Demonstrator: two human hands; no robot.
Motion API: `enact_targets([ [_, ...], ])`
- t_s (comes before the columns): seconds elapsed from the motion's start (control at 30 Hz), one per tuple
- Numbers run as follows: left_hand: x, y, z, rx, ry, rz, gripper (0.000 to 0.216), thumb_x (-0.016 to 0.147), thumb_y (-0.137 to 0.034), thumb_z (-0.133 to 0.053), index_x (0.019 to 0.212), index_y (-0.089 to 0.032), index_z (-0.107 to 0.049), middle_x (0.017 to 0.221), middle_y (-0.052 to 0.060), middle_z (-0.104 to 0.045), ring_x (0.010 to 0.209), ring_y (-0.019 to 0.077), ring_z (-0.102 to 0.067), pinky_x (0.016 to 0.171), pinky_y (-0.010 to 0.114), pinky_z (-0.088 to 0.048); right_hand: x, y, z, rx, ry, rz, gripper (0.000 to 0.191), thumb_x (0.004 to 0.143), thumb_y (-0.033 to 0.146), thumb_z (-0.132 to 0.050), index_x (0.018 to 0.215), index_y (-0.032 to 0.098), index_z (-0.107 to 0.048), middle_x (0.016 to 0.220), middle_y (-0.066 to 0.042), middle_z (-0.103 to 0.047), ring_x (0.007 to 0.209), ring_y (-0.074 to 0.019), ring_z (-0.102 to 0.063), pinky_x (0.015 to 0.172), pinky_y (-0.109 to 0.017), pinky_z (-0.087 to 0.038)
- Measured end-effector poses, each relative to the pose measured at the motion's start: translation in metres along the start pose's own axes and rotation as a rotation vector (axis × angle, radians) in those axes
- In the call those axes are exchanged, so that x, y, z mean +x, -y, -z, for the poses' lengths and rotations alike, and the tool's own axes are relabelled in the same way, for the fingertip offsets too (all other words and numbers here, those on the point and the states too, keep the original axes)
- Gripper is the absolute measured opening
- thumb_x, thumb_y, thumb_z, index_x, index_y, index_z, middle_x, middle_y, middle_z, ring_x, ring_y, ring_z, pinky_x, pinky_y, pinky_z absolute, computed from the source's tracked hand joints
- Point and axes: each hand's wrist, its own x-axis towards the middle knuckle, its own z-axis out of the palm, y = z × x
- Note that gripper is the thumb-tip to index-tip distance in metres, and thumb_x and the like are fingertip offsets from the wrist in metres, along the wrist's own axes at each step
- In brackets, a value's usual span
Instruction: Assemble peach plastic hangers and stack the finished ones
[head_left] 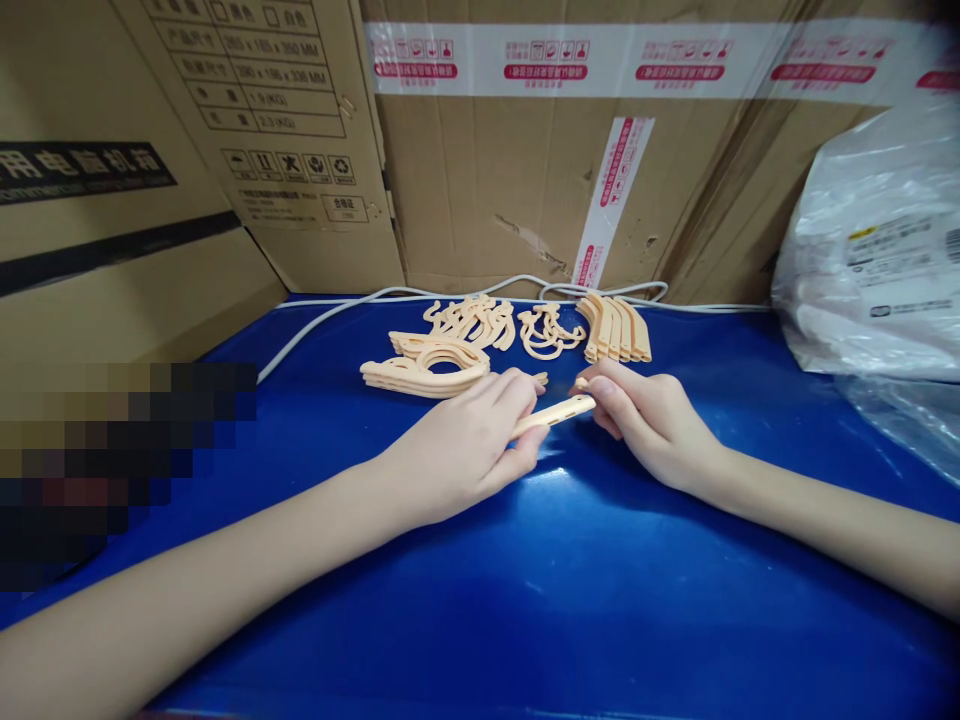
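"Cream strip secure?"

"Held in my left grip above the tabletop, nearer its far edge. My right grip pinches a small cream piece."

"Risk?"

"That small cream piece could slip if my pinch loosens."

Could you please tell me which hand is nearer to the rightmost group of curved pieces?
Right. The right hand is just in front of the curved pieces; the left hand is farther off, in front and to their left.
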Motion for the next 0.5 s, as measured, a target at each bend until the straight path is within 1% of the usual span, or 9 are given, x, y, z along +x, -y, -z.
enact_targets([
  [0.07,-0.0005,0.0000,-0.0016,-0.004,0.001,0.014,0.016,0.099,-0.027,-0.035,0.087,-0.019,-0.042,0.109,0.012,-0.058,0.109,0.0257,-0.056,0.090,0.044,-0.047,-0.0009,-0.0003,-0.0002,-0.021,0.017,0.009,0.034,0.102,0.042,-0.031,0.085,0.022,-0.051,0.056,0.005,-0.049,0.047,-0.0102,-0.046,0.050,-0.024,-0.034],
  [0.17,-0.0014,0.0006,-0.0044,0.000,-0.003,0.011,0.018,0.101,-0.029,-0.033,0.091,-0.018,-0.043,0.112,0.013,-0.057,0.112,0.0268,-0.054,0.092,0.046,-0.046,-0.0016,-0.0008,-0.0005,-0.052,0.021,-0.005,0.036,0.101,0.045,-0.029,0.086,0.021,-0.052,0.056,0.005,-0.048,0.047,-0.0106,-0.046,0.050,-0.025,-0.034],
  [0.23,-0.0016,0.0015,-0.0061,0.004,-0.027,0.008,0.017,0.102,-0.028,-0.033,0.093,-0.017,-0.043,0.114,0.014,-0.057,0.112,0.0269,-0.054,0.093,0.046,-0.046,-0.0011,-0.0008,-0.0006,-0.059,0.011,-0.030,0.039,0.101,0.047,-0.028,0.086,0.021,-0.052,0.056,0.004,-0.048,0.047,-0.0110,-0.046,0.050,-0.025,-0.034],
  [0.33,-0.0014,0.0023,-0.0076,0.015,-0.082,0.019,0.018,0.102,-0.029,-0.032,0.094,-0.017,-0.044,0.111,0.012,-0.057,0.107,0.0258,-0.055,0.090,0.043,-0.046,0.0008,0.0002,-0.0004,-0.046,0.003,-0.041,0.043,0.101,0.050,-0.025,0.083,0.020,-0.052,0.056,0.004,-0.047,0.047,-0.0110,-0.046,0.050,-0.025,-0.034],
  [0.4,-0.0014,0.0019,-0.0080,0.026,-0.098,0.027,0.018,0.102,-0.029,-0.033,0.094,-0.017,-0.044,0.108,0.011,-0.058,0.104,0.0254,-0.056,0.088,0.042,-0.047,0.0017,0.0012,0.0001,-0.041,0.015,-0.034,0.044,0.100,0.052,-0.027,0.083,0.020,-0.052,0.054,0.005,-0.047,0.046,-0.0105,-0.045,0.049,-0.024,-0.033],
  [0.5,-0.0016,0.0006,-0.0080,0.036,-0.101,0.022,0.018,0.102,-0.028,-0.033,0.095,-0.016,-0.045,0.107,0.011,-0.058,0.101,0.0251,-0.057,0.085,0.041,-0.047,0.0017,0.0027,0.0010,-0.052,0.043,-0.044,0.040,0.097,0.054,-0.036,0.087,0.020,-0.054,0.050,0.007,-0.045,0.042,-0.0099,-0.041,0.045,-0.024,-0.029],
])
